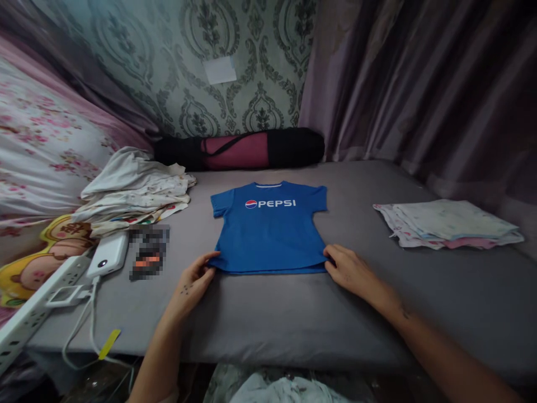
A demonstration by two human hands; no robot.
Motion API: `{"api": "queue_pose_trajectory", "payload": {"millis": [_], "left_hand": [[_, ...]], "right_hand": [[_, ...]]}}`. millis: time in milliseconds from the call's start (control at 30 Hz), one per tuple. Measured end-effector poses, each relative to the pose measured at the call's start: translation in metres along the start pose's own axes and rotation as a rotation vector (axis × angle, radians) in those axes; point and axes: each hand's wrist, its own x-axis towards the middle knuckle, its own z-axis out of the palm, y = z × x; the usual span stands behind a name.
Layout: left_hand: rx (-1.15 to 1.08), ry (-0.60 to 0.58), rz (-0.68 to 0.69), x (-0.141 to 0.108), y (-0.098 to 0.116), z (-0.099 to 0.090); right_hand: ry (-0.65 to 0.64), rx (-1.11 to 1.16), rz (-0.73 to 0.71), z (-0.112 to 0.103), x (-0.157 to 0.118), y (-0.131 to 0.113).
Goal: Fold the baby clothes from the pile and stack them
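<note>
A blue T-shirt (268, 235) with a PEPSI print lies flat and front up on the grey sheet (260, 319), its collar away from me and its hem toward me. At the lower left corner of the hem, my left hand (198, 280) pinches the fabric between thumb and fingers. My right hand (346, 270) pinches the opposite hem corner in the same way. Both sleeves are spread out to the sides. Near the hem, a second layer of the shirt shows just below the upper one.
Folded cloths (448, 224) lie at the right. A pile of pale clothes (134, 184), a power bank (109, 254), a power strip (42, 305) with cables and a yellow cushion (29, 274) are at the left. A black and red bag (239, 150) lies along the wall.
</note>
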Motion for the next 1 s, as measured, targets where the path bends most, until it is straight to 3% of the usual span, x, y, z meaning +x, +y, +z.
{"api": "queue_pose_trajectory", "payload": {"millis": [200, 400, 633, 800, 1000], "left_hand": [[0.257, 0.043, 0.082, 0.012, -0.001, 0.007], [0.47, 0.138, 0.223, 0.015, -0.019, -0.016], [0.601, 0.045, 0.532, 0.015, -0.037, -0.02], [0.603, -0.118, 0.576, 0.015, -0.031, -0.03], [0.575, -0.217, 0.546, 0.01, -0.027, -0.044]], "right_hand": [[0.015, -0.084, 0.089, -0.004, -0.001, -0.012], [0.053, -0.185, 0.152, -0.012, -0.012, -0.02], [0.012, -0.195, -0.082, -0.011, -0.02, -0.025], [-0.015, -0.204, -0.247, -0.011, -0.021, -0.022], [-0.05, -0.124, -0.272, -0.016, -0.025, -0.018]]}}
